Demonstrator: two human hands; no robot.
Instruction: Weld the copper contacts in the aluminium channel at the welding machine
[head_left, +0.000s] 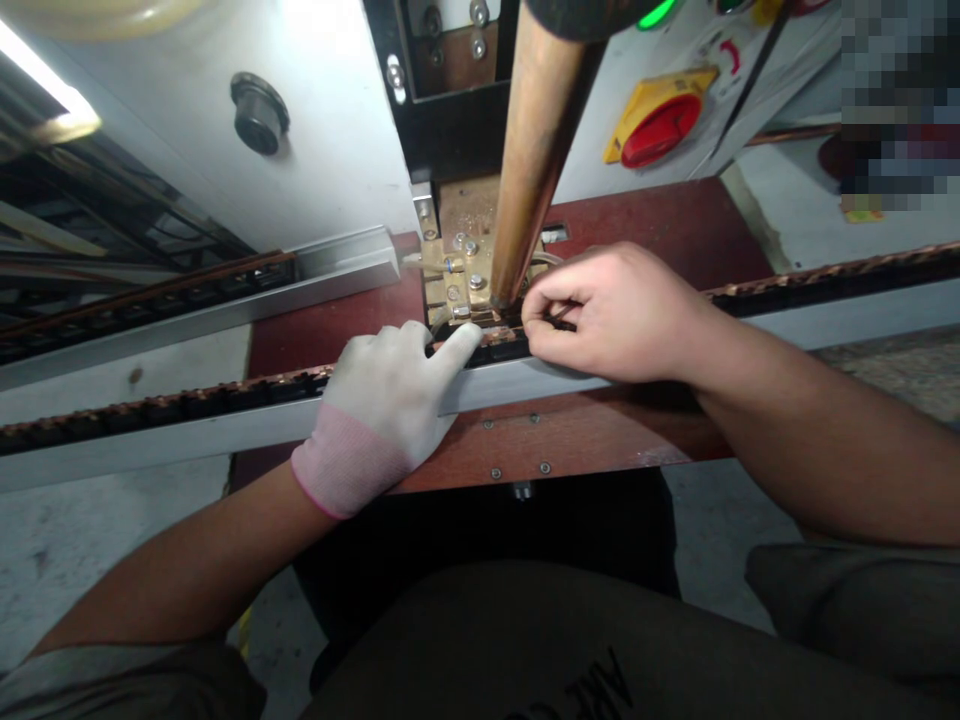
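Past the desk's [660, 220] left edge, a second rail [225, 300] with its own dark strip runs slanting back toward the machine's pale housing, where one black knob [259, 112] sits. That makes two rails in all. The long rail [187, 425] crosses the desk from left edge to right edge, and it carries the strip of parts [150, 400], black pieces with copper along the top. The left hand [382, 410] wears a white glove with a pink cuff and lies on this rail at about the middle of the desk. It grips nothing: the forefinger is stretched out and presses down on the strip, and the other fingers are curled over the rail's front face. Just behind the fingertip stands a brass block [454, 265] studded with several screws. One copper electrode [532, 150] comes down steeply, and its tip meets the strip between the two hands. The right hand [615, 315] is bare and just right of the tip. Its thumb and forefinger are pinched shut on a small dark piece [561, 320] at the strip. The hands are near each other but do not touch. Behind the right hand the desk lies bare to its back right corner. A narrow bare band also runs along the front edge, where four screws [535, 418] sit in two pairs. On the panel above is one red switch [660, 125] on a yellow plate.
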